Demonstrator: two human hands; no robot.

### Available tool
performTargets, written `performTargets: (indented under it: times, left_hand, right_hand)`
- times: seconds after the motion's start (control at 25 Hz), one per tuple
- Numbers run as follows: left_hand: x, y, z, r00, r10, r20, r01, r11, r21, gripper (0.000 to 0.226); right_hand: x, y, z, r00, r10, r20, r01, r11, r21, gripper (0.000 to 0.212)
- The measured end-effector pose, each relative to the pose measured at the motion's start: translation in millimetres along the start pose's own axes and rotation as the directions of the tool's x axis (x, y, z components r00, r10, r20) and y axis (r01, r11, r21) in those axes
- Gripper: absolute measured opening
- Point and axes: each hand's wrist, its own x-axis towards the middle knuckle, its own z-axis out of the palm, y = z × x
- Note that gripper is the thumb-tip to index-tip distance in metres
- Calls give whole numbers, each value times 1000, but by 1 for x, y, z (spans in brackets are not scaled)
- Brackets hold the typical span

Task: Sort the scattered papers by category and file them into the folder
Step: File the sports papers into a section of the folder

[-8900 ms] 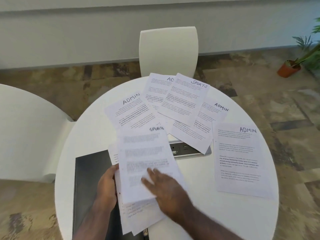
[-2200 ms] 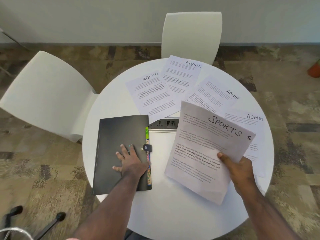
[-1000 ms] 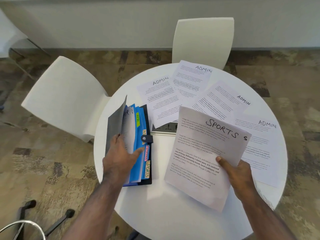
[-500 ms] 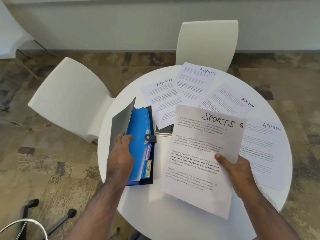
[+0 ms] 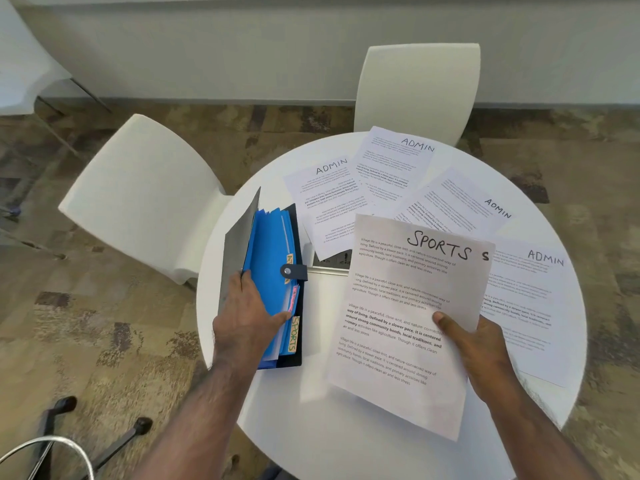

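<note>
On the round table (image 5: 346, 427) the folder (image 5: 273, 271) now lies open; before, it was shut. The left hand (image 5: 246, 317) holds its grey cover up, fingers tucked among the blue pockets. The right hand (image 5: 474, 344) still pinches the SPORTS paper (image 5: 398, 306) just beside the folder.

We can't read the upper folder tabs (image 5: 290, 268); only SPORTS is legible. The socket panel (image 5: 331, 262) is mostly under papers. Left fingertips (image 5: 246, 278) are tucked behind the grey cover (image 5: 239, 247). Far-left chair (image 5: 24, 64) is cropped.
</note>
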Motion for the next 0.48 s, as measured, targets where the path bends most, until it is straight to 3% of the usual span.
performTargets:
  times: [0.16,0.36,0.48]
  left_hand:
    - [-1,1,-1,998,11,-60,-17,994,-112,66]
    - [-5,-6,-10,990,75,-118,-107,951,-289,80]
    - [0,-6,-9,992,103,-69,-117,962,-246,61]
  right_hand:
    - [1,3,-2,1000,1,-3,-1,1000,-13,21]
    - [3,4,-1,1000,4,-3,-4,1000,-16,21]
    - [3,4,-1,1000,1,7,-1,1000,-11,24]
